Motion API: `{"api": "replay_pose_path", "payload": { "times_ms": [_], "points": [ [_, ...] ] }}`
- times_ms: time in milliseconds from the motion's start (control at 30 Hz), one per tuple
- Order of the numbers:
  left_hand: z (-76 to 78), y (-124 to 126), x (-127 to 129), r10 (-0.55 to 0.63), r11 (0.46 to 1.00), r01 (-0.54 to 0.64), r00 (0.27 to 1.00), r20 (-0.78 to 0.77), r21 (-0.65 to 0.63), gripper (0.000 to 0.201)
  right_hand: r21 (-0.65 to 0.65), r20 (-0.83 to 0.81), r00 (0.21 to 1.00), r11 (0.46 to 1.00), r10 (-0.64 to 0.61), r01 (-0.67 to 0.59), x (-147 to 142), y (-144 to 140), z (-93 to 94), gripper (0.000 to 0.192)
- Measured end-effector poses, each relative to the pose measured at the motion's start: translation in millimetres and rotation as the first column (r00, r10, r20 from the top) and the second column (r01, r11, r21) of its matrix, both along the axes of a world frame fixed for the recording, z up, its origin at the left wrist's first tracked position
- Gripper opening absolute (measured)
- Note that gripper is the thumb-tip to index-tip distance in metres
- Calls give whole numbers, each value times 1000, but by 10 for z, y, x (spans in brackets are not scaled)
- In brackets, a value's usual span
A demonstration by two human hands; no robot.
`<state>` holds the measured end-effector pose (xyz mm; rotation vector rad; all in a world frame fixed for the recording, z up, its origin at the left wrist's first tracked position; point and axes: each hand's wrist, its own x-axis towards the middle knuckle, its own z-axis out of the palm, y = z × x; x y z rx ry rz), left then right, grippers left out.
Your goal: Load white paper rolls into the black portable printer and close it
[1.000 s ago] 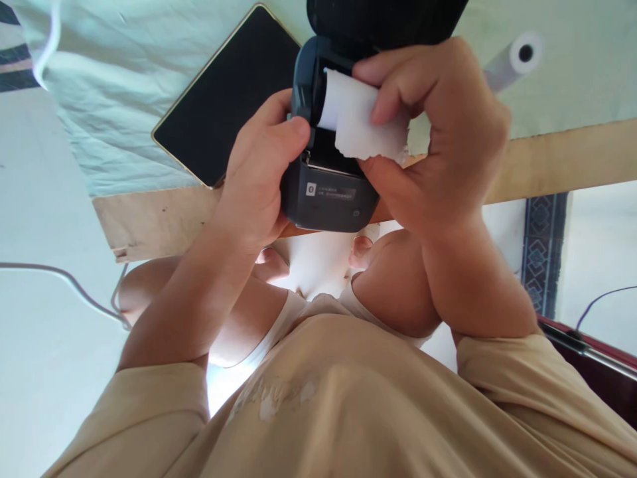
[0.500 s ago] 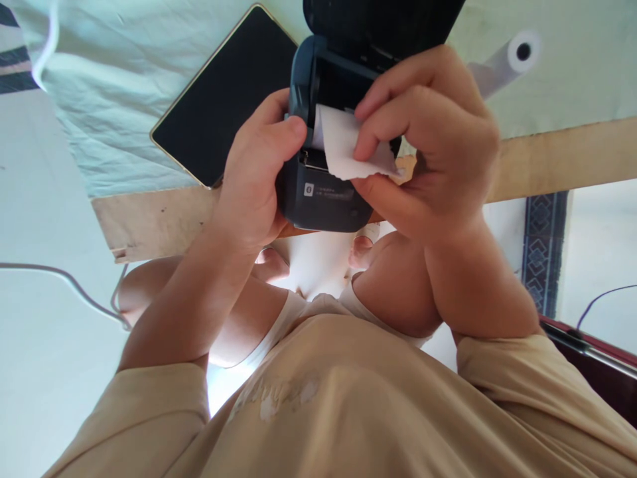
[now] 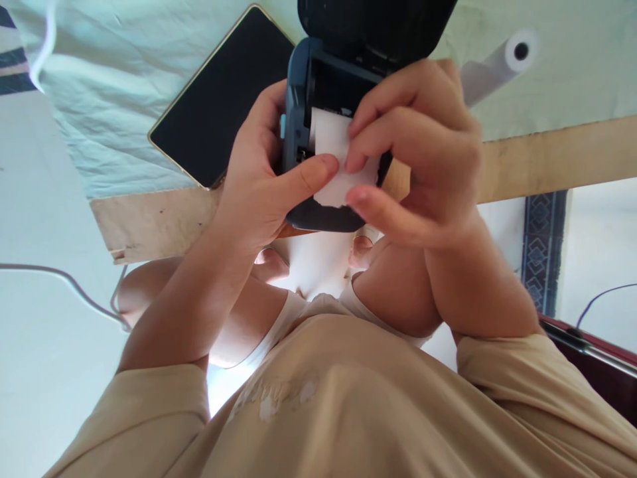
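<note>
A dark blue portable printer (image 3: pixel 324 219) is in my left hand (image 3: pixel 259 166), whose fingers wrap its left side. The left thumb presses on a strip of white paper (image 3: pixel 332 139) that comes out of the printer's open compartment and lies over its front. My right hand (image 3: pixel 418 153) is closed lightly on the paper's right side, fingertips on top and thumb at the torn lower edge. The printer's black lid (image 3: pixel 378 30) stands swung up at the far side. Part of the compartment is hidden by the paper and the right fingers.
On the pale green tablecloth (image 3: pixel 109 119) a black tablet (image 3: pixel 223 99) with a gold rim lies left of the printer. A white paper roll (image 3: pixel 502 63) lies at the right. The wooden table edge (image 3: pixel 154 222) runs below; a grey cable (image 3: pixel 64 275) hangs at left.
The paper has been laid down flatter over the printer's front, covering its printed label. My left thumb has moved right onto the paper. The right hand has shifted slightly left and its thumb has loosened.
</note>
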<state>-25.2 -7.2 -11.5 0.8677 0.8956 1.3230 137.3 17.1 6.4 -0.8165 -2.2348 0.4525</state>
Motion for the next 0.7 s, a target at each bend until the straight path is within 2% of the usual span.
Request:
{"api": "replay_pose_path", "payload": {
  "times_ms": [100,167,233,333,433,567,700],
  "points": [
    [15,0,-22,-41,999,40,998,-56,-17,28,-52,-57,996,997,-65,62,4,-8,23,23],
    [-29,16,-54,-32,999,33,997,-70,1,26,-57,-63,992,993,-111,108,7,9,16,23],
    [-102,46,-101,-49,997,52,997,-60,49,33,1,-82,991,995,-104,104,10,40,-11,27],
    [-159,76,-162,-141,982,147,989,-53,121,52,58,-91,995,997,-52,57,10,80,-55,35],
    [-70,52,-164,-133,988,138,988,-78,63,40,29,-40,998,999,-40,41,-1,78,-65,38],
    [65,5,-127,-131,991,132,989,-66,15,40,8,19,999,999,-44,43,-16,55,-47,37],
    [-43,39,-140,-121,992,123,986,-116,7,43,122,-81,996,992,-28,38,40,67,-51,37]
  ]
}}
